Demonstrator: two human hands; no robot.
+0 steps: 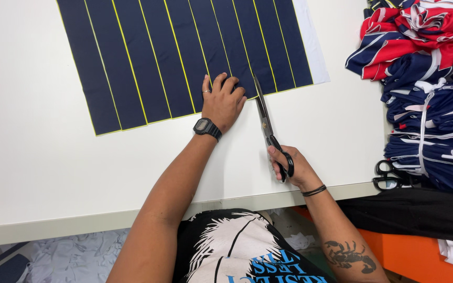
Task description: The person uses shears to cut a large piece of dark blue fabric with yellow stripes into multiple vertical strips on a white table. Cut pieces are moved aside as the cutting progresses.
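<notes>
A dark navy fabric sheet [148, 57] marked with thin yellow lines lies flat on the white table [32, 157]. My left hand [222, 102] presses down on the fabric's near edge, fingers spread, a ring and a black wristwatch on it. My right hand [292, 167] grips the black handles of long scissors [266, 123]. The scissor blades point away from me, their tips at the fabric's near edge just right of my left hand, along a yellow line.
A pile of red, white and navy garments [425, 94] fills the table's right side. A second pair of black scissors [391, 175] lies by the pile near the table edge. Fabric scraps [79, 257] litter the floor below.
</notes>
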